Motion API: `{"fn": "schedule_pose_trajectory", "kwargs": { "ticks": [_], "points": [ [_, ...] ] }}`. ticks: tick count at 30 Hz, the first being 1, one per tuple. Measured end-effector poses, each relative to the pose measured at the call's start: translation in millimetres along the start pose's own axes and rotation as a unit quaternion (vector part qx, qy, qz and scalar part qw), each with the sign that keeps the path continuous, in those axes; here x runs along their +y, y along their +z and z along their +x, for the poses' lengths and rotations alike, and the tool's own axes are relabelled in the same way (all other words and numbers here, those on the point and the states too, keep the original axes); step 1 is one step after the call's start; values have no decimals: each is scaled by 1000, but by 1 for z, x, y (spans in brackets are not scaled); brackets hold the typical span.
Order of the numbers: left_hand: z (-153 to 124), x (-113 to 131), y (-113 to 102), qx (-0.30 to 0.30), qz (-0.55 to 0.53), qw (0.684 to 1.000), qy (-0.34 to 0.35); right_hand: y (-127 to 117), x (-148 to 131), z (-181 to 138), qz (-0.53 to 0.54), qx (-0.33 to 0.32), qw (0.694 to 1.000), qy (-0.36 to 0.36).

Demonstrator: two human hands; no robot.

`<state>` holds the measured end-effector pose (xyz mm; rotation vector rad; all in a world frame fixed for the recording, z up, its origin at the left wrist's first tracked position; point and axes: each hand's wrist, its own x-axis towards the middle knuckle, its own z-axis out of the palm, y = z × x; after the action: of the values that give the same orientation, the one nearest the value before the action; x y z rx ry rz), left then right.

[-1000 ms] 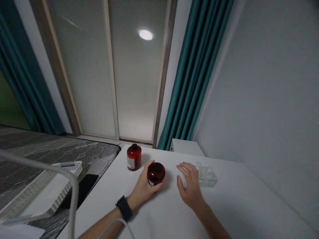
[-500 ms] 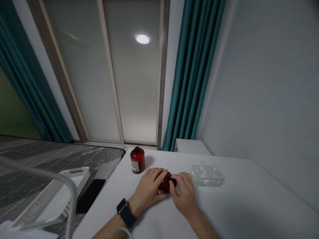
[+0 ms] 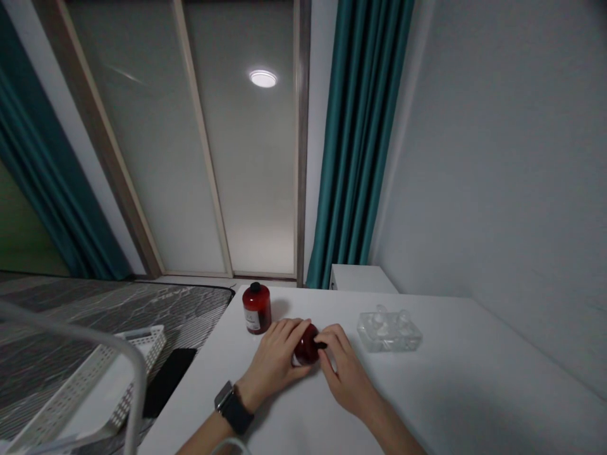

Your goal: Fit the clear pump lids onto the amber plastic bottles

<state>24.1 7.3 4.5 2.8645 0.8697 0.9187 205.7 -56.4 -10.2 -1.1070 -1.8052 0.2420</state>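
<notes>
A small dark red bottle [image 3: 306,344] lies tipped on the white table [image 3: 441,398], its black cap [image 3: 321,345] pointing right. My left hand [image 3: 277,357], with a dark watch on the wrist, wraps round the bottle's body. My right hand [image 3: 342,370] pinches the black cap with thumb and fingers. A second red bottle [image 3: 257,308] with a black cap stands upright just behind and left of my left hand.
A clear plastic tray [image 3: 389,330] sits on the table to the right of my hands. A white perforated basket [image 3: 102,385] and a black phone [image 3: 168,382] lie on the patterned mattress at left. A white cabinet [image 3: 363,278] stands behind the table by teal curtains.
My right hand came left from near the clear tray and closed on the bottle's cap. The bottle was tipped from upright onto its side in my left hand.
</notes>
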Motion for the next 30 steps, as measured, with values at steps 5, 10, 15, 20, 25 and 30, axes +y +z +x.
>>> {"fn": "schedule_pose_trajectory", "kwargs": {
  "ticks": [5, 10, 15, 20, 25, 30],
  "points": [
    [-1, 1, 3, 6, -14, 1000, -2, 0, -7, -1, 5, 83, 996, -28],
    [-3, -3, 4, 21, -23, 1000, 0, 3, 2, -1, -14, 97, 995, 26],
    [0, 1, 1, 2, -38, 999, 11, 0, -2, -2, -2, 59, 998, 6],
    [-1, -1, 1, 3, -50, 999, -1, -4, -19, -1, -17, 61, 996, -67],
    [-2, -2, 1, -15, -47, 999, 17, -1, -11, 0, -62, 111, 992, 10],
    [1, 1, 3, -23, -40, 999, 19, -3, 4, -1, -62, 73, 993, 70]
  ]
}}
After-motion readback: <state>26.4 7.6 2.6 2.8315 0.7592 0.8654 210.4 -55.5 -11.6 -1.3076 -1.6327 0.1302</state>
